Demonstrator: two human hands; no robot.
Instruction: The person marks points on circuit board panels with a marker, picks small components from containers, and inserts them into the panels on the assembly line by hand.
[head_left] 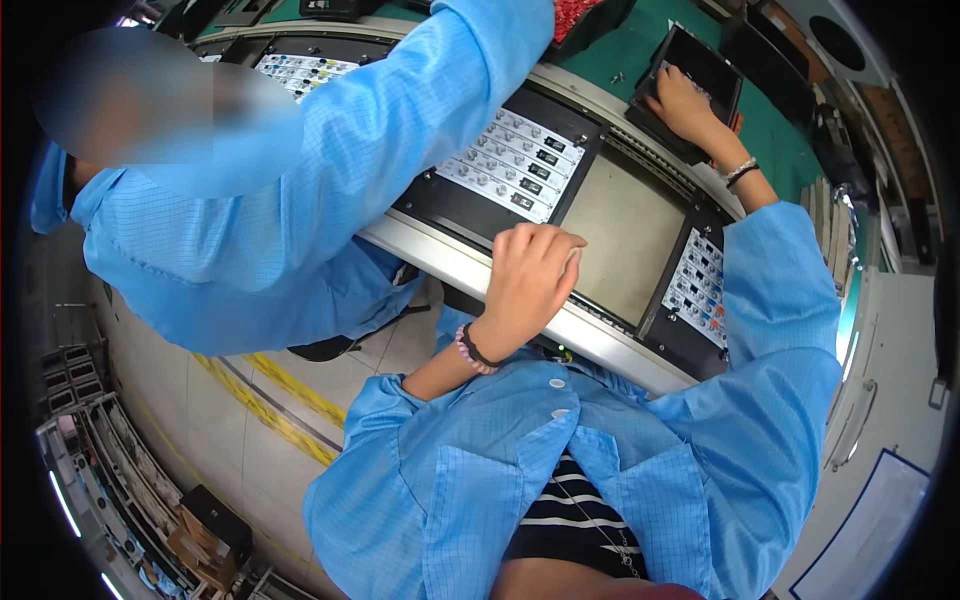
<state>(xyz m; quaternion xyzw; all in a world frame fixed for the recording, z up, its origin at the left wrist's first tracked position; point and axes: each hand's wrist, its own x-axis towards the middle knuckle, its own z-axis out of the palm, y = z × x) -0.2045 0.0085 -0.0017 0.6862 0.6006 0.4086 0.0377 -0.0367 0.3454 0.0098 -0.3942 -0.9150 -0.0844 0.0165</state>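
My left hand (pixel 530 275) rests over the front metal rail (pixel 450 262), beside a white-faced panel (pixel 515 165) with rows of round metal fittings and small black parts. Its fingers curl inward and the thumb lies close to the index finger; whatever they may hold is hidden. My right hand (pixel 690 108) reaches into a black bin (pixel 722 75) at the back right, thumb and fingers apart, near small parts too tiny to name. Between my arms lies a bare, greyish flat plate (pixel 625 230) in the frame. Another white panel (pixel 697 280) with orange and dark parts sits near my right sleeve.
A co-worker's blue sleeve (pixel 400 110) crosses the bench at my left, near another fitted panel (pixel 300 72). Red small parts (pixel 573 18) fill a container at the back. Green matting (pixel 640 30) covers the bench behind. Yellow floor tape (pixel 270 410) runs at lower left.
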